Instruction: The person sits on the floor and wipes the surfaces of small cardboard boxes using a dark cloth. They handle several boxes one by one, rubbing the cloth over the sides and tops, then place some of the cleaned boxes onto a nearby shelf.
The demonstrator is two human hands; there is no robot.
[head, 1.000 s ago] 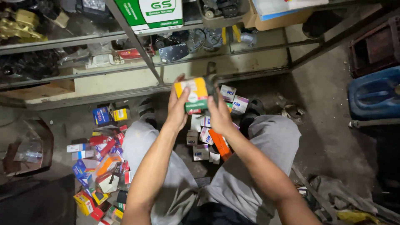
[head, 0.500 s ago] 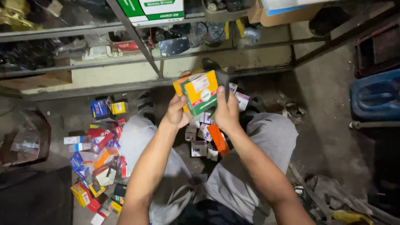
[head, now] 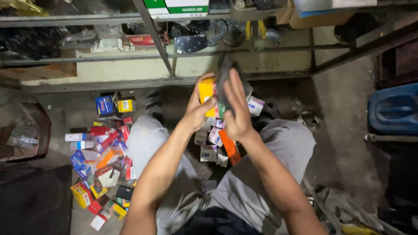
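Observation:
I sit on the floor with my knees apart. My left hand (head: 198,111) grips a yellow and green cardboard box (head: 207,92) from its left side. My right hand (head: 236,109) presses a dark grey cloth (head: 227,72) flat against the box's right face, fingers spread upward. The cloth and hand hide most of the box. Between my legs lies a small heap of white boxes and an orange box (head: 229,147).
A pile of several small coloured boxes (head: 102,161) covers the floor at my left. A metal shelf rack (head: 165,56) with parts stands ahead. A blue plastic container (head: 392,109) is at the right. Rags lie at bottom right.
The box has turned edge-on. My right hand moved from its lower corner up over its face with the cloth. The view tilted down a little.

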